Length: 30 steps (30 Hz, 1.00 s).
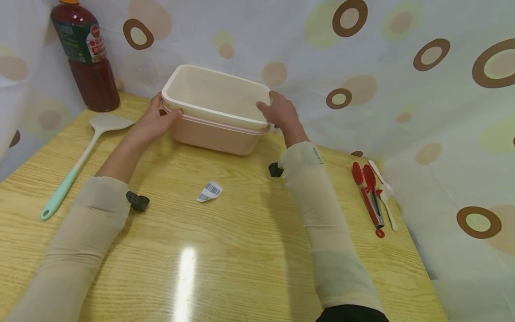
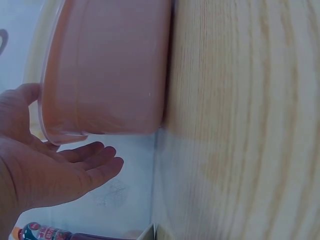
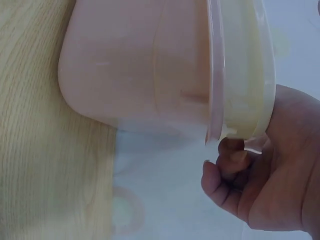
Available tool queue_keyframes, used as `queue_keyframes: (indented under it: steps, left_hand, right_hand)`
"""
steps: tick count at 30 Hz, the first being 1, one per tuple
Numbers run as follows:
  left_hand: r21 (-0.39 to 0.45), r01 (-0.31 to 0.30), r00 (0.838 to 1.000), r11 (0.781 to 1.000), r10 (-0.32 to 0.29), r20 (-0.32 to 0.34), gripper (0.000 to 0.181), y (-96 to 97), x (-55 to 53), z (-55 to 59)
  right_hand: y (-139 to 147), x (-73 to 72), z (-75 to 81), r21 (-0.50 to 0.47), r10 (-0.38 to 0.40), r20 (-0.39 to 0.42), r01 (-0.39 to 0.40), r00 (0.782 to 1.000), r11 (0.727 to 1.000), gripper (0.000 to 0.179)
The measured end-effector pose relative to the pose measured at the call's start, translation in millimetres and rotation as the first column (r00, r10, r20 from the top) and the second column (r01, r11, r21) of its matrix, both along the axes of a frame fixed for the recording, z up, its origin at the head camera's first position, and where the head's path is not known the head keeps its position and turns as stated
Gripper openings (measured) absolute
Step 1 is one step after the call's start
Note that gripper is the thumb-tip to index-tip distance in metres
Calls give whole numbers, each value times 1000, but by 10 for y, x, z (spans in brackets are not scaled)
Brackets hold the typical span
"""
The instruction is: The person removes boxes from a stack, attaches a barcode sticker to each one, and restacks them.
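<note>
Cream basin (image 1: 217, 91): nested in the pink basin (image 1: 217, 136), its rim standing above the lower one, at 11 o'clock on the tabletop (image 1: 241, 201).
Left hand (image 1: 154, 118): at the basins' 9 o'clock end, thumb against the stacked rims, several fingers stretched out below; which rim bears the grip, one cannot tell.
Right hand (image 1: 281, 112): at the 3 o'clock end, gripping the cream rim, thumb over, fingers curled beneath.
Stacked rims: the step appears to be seating or freeing the upper basin; a still cannot settle which.
Two-ended hold: the next move would call for even, level pressure, lest the basins jam.
Bystanders: bottle (image 1: 86, 58), 10 o'clock; turner (image 1: 75, 169), 9 o'clock; barcode sticker (image 1: 210, 191), 8 o'clock.
</note>
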<state>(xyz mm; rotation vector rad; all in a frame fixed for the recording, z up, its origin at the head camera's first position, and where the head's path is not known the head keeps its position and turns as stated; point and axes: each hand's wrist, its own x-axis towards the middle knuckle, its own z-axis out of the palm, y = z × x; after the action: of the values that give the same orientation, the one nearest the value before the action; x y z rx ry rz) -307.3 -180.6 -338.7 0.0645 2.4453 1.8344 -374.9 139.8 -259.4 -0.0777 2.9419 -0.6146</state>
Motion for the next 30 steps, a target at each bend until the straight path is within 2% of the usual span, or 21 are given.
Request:
queue_keyframes:
  steps: [3, 8, 10, 17, 23, 27, 30]
  left_hand:
    - [-3, -2, 1000, 1000, 2, -5, 91, -5, -6, -3]
    - [-8, -5, 1000, 1000, 5, -13, 91, -11, 3, -20]
    - [-15, -9, 1000, 1000, 8, -5, 91, -11, 15, -21]
    - [-2, 1, 1000, 1000, -1, -27, 90, -3, 18, -4]
    - [0, -2, 1000, 1000, 2, -16, 90, 5, 8, -10]
    - [12, -1, 1000, 1000, 1, -20, 89, 9, 10, -17]
    - [11, -5, 1000, 1000, 5, -19, 90, 4, 20, -14]
  right_hand:
    - [-38, 5, 28, 43, 12, 31, -14, 999, 999, 76]
    - [-66, -13, 38, 183, 21, -72, -7, 997, 983, 52]
    - [-68, -19, 31, 211, 33, -105, -10, 994, 977, 45]
    - [-59, -17, 15, 137, 62, -168, -39, 984, 990, 33]
    - [-24, -48, -35, 25, 24, -199, -20, 980, 999, 16]
    - [-8, -67, -50, -3, 2, -206, -2, 979, 1000, 16]
    - [-8, -77, -23, 10, 2, -207, 0, 978, 1000, 25]
